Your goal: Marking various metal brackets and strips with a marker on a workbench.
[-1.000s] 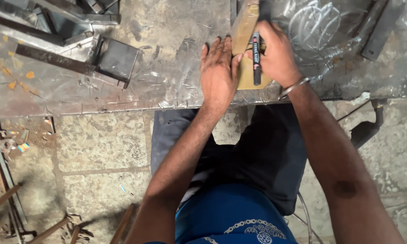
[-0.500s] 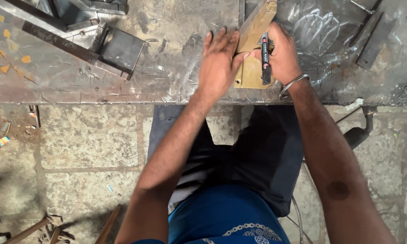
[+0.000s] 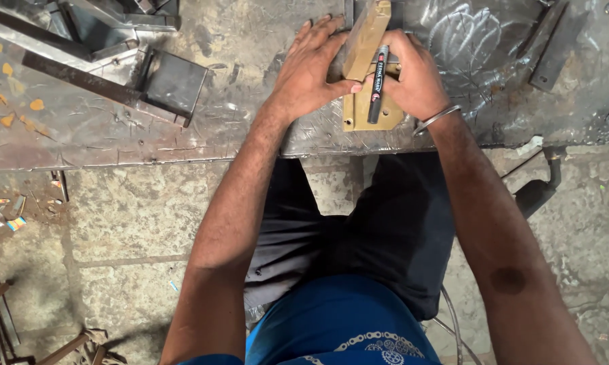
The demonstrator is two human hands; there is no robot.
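The tan angle piece (image 3: 367,51) sits near the front edge of the scratched steel table (image 3: 250,135), left hand (image 3: 311,74) fingers flat steadying it, right hand (image 3: 412,81) fingers wrapped around a dark marker (image 3: 377,84), stone floor (image 3: 135,223) open below, steel offcuts (image 3: 102,61) way left.

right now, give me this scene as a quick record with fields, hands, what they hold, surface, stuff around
left hand: left hand pressed flat on the tan metal piece, thumb across it
right hand: right hand gripping a black marker held against the same piece
workpiece: upright tan bar set on a flat tan plate, at the near edge of the bench
surface: scuffed metal workbench
nearby: dark square tube section to the left, metal bracelet on the right wrist
floor: stone slabs with scrap bits
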